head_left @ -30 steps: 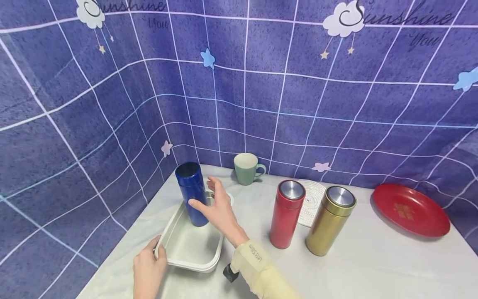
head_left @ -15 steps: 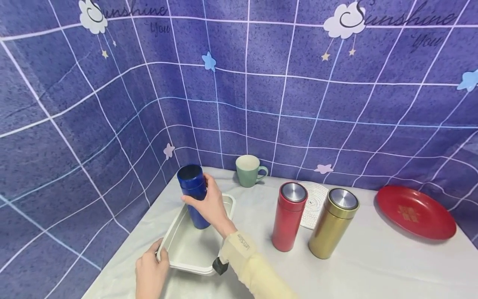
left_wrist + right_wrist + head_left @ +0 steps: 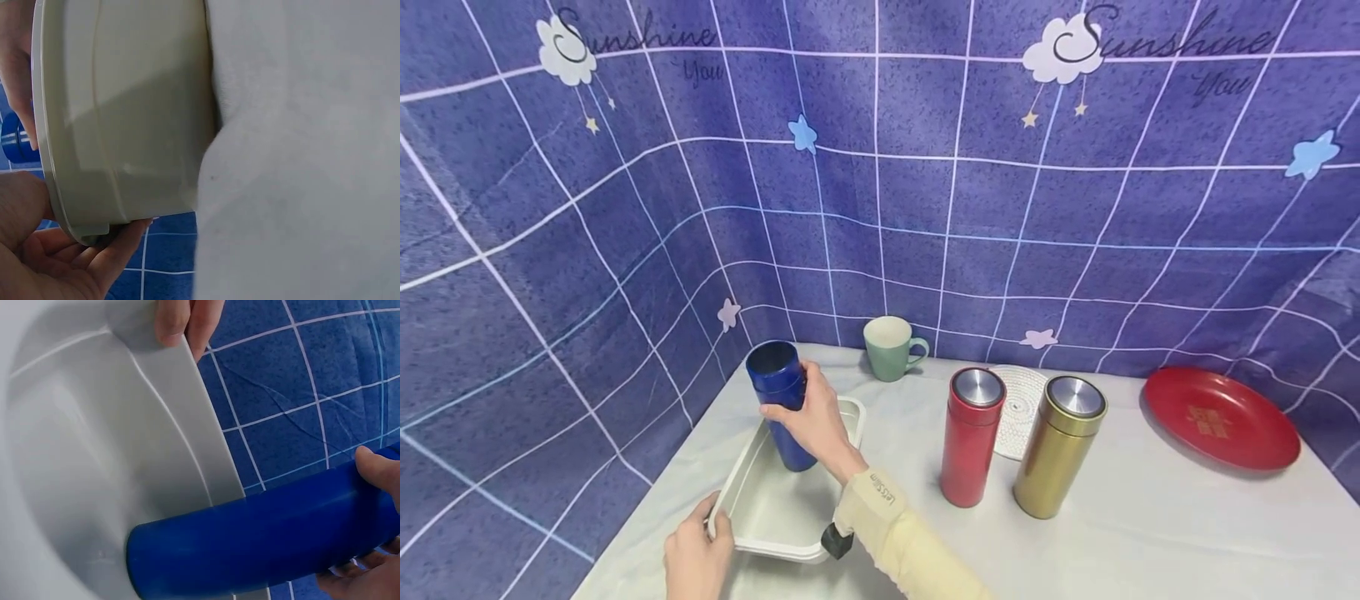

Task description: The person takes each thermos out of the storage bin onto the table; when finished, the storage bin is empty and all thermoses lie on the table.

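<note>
A blue thermos (image 3: pixel 784 429) with a dark top leans slightly inside a white rectangular plastic tub (image 3: pixel 793 551), near its far left end. My right hand (image 3: pixel 815 419) grips the thermos around its upper part, thumb on the near side and fingers behind it. In the right wrist view the lower end of the thermos (image 3: pixel 206 547) is down in the tub. My left hand (image 3: pixel 696 554) holds the tub's near left corner. The left wrist view has the thumb at the rim and the fingers (image 3: pixel 119 256) under the corner.
A green mug (image 3: pixel 889 357) stands behind the tub. To the right are a red thermos (image 3: pixel 967 454), a gold thermos (image 3: pixel 1052 467), a white woven mat (image 3: pixel 1018 408) behind them, and a red plate (image 3: pixel 1240 433). A purple gridded curtain (image 3: pixel 925 208) borders the white-covered table (image 3: pixel 1135 533).
My right hand, formerly open beside the blue thermos, has closed around its upper part. The left hand keeps its hold on the tub corner. The head view has shifted slightly.
</note>
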`<state>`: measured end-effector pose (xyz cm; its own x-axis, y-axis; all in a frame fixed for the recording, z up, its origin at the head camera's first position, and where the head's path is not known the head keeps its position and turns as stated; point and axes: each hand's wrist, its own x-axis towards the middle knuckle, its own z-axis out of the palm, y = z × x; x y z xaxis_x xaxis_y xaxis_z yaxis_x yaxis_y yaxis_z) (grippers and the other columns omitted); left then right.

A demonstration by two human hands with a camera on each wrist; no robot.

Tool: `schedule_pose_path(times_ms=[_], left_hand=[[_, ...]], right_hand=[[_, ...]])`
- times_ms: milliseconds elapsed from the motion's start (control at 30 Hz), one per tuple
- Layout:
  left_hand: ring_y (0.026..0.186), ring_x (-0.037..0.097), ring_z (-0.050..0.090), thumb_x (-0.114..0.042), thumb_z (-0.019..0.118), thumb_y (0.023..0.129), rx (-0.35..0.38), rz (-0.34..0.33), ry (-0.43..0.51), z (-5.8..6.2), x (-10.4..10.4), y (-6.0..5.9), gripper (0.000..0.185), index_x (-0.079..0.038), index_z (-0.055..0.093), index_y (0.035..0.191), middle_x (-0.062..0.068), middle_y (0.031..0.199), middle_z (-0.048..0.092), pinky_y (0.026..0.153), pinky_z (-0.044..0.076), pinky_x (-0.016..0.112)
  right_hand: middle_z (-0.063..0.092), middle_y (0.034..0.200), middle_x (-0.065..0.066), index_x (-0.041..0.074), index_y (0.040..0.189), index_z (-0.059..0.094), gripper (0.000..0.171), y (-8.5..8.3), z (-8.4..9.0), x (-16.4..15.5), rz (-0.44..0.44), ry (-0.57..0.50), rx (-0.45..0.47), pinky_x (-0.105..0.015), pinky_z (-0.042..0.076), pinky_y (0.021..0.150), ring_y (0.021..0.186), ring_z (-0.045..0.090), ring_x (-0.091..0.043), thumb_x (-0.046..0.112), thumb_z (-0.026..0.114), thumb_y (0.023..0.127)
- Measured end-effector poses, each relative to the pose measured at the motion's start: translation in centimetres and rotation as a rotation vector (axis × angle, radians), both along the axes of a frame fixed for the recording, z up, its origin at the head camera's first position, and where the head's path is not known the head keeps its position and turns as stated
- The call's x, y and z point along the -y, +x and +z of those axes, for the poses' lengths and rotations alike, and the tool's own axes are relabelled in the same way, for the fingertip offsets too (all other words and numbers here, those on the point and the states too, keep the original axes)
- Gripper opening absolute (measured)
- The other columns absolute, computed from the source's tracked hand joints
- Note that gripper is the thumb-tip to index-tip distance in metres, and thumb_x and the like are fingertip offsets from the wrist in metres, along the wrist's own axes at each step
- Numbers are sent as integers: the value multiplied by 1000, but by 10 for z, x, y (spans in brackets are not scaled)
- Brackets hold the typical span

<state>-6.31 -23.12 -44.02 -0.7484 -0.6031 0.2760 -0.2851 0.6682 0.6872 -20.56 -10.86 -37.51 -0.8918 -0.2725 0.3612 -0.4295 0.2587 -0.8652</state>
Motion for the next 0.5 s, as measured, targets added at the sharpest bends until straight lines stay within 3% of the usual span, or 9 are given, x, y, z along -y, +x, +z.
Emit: schedule_pose_path(times_ms=[267, 500], left_hand=[[90, 52, 64, -3, 54, 87, 1, 4, 11, -1, -2, 0, 37, 10, 61, 121, 36, 103, 64, 80, 47, 63], [65, 39, 62, -3, 55, 86, -51, -12, -23, 0, 0, 1, 35, 8, 64, 118, 34, 95, 67, 71, 47, 61]], right_hand=[[66, 117, -8, 8, 133, 49, 69, 3, 6, -11, -22, 2, 12, -31, 49, 91, 106, 63, -18, 30, 82, 78], [67, 113, -5, 11, 130, 51, 66, 11, 21, -24, -41, -33, 4, -31, 50, 86, 101, 63, -15, 33, 83, 76]])
